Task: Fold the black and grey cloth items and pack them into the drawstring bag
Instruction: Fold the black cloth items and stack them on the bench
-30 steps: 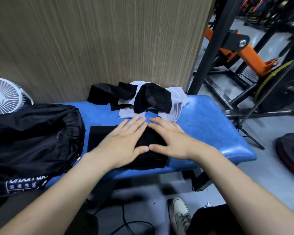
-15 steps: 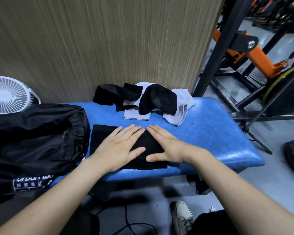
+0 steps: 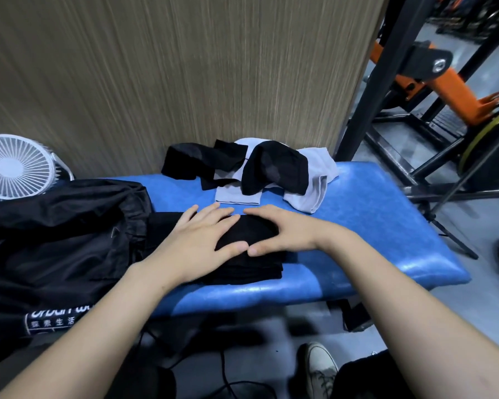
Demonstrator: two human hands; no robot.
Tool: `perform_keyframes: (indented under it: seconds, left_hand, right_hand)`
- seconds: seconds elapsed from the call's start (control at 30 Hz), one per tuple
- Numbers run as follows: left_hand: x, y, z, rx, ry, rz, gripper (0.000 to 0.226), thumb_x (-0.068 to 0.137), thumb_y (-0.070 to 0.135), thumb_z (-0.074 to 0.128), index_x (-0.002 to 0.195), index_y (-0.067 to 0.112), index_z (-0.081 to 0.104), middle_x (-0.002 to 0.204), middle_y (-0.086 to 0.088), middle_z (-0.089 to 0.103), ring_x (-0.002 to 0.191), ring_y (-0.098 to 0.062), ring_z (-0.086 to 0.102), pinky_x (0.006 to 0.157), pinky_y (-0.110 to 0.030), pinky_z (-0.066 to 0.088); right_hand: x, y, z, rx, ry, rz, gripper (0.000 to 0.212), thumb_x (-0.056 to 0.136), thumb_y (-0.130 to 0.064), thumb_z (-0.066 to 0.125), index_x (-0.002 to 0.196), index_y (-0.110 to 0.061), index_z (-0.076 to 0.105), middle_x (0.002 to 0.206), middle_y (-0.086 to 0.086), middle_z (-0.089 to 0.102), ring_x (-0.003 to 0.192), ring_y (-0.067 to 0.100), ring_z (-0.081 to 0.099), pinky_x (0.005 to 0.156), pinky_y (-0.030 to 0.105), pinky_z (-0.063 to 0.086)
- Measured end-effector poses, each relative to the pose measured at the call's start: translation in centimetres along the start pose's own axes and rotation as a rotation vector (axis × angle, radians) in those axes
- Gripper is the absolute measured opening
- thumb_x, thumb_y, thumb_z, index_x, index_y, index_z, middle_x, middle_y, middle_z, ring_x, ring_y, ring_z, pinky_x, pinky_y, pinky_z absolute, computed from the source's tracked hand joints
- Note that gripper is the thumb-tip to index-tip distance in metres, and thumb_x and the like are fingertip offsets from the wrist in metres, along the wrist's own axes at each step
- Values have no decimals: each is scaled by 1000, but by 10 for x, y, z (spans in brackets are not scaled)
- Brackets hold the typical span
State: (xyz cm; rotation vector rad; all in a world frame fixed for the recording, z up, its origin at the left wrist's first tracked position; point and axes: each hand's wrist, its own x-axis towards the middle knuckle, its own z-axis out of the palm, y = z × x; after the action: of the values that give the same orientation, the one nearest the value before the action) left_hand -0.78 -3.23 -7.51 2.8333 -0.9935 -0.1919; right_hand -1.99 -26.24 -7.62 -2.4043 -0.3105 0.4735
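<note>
Black cloth (image 3: 251, 263) lies folded on the blue tabletop (image 3: 372, 226), just beside the drawstring bag (image 3: 55, 240). Left hand (image 3: 196, 243) and right hand (image 3: 285, 231) press flat on it, fingers spread, gripping nothing, probably to flatten the fold. Unfolded black and grey pieces (image 3: 251, 171) wait behind.

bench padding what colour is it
Blue, slightly glossy bench padding, seen in the head view.

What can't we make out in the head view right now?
- Folded black cloth: middle covered by the left hand and right hand, so layer count unclear.
- Drawstring bag: cut off by the left edge; opening not visible, label text partly hidden by the left forearm.
- Unfolded pile: overlapping black and grey pieces, item count unclear.
</note>
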Motion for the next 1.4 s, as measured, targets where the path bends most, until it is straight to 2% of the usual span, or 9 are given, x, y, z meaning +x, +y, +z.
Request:
perform_keyframes:
  seconds: [0.1,0.23,0.33,0.57,0.73,0.9,1.13,1.27,1.4]
  left_hand:
    - [13,2,-18,-220,104,-10,96,73,94,15,144,39,47,150,20,41,145,-7,25,119,-30,12]
    - [50,4,-29,-524,323,-194,28,94,39,59,121,34,63,110,19,65,101,-3,59,92,-25,45]
    - [75,4,-21,-651,349,-255,21,91,25,64,110,34,66,99,16,66,87,-3,60,81,-26,49]
    - [107,15,-7,-585,215,-248,41,91,30,65,131,39,60,127,-1,48,119,-20,50,96,-31,42]
    - [111,16,-9,-519,195,-336,50,92,36,63,140,38,51,131,-7,47,131,-29,40,107,-40,40]
    - [113,17,-8,-560,201,-371,55,89,36,67,141,22,54,135,-6,57,128,-25,51,105,-41,44]
    - [103,17,-22,-773,558,-356,22,84,24,74,97,20,57,106,4,60,99,-14,54,81,-27,41]
    - [97,18,-30,-910,600,-292,22,81,1,60,95,17,55,95,9,57,79,-6,50,70,-24,41]
    - [98,24,-27,-977,559,-252,19,85,4,62,94,20,60,86,13,58,73,-7,50,68,-23,44]
  right_hand:
    - [-3,8,-20,260,149,3,56,87,-40,74,138,-27,56,134,-6,60,122,12,59,107,26,44]
    - [4,27,-38,494,523,113,24,93,-19,68,116,-10,65,96,3,67,83,21,67,62,13,48]
    - [17,43,-42,477,761,252,23,92,-19,65,115,-14,62,109,3,64,89,14,59,70,22,45]
    - [38,57,-38,609,840,316,31,90,-19,66,116,-22,51,109,1,62,107,21,62,96,36,51]
    - [40,51,-39,617,882,270,28,86,-18,71,105,-32,57,82,-5,51,80,18,59,85,49,58]
    - [27,36,-44,672,863,223,27,92,3,55,113,-15,59,78,3,39,67,15,43,48,16,48]
    - [6,36,-56,610,1026,159,29,84,2,46,100,-16,63,74,-6,44,64,10,38,57,22,33]
    - [-21,46,-65,543,1109,151,29,84,1,45,99,-15,64,77,-9,49,65,9,41,55,23,35]
    - [-49,63,-73,398,1188,153,31,80,1,45,94,-20,62,88,-6,51,73,4,44,66,22,36]
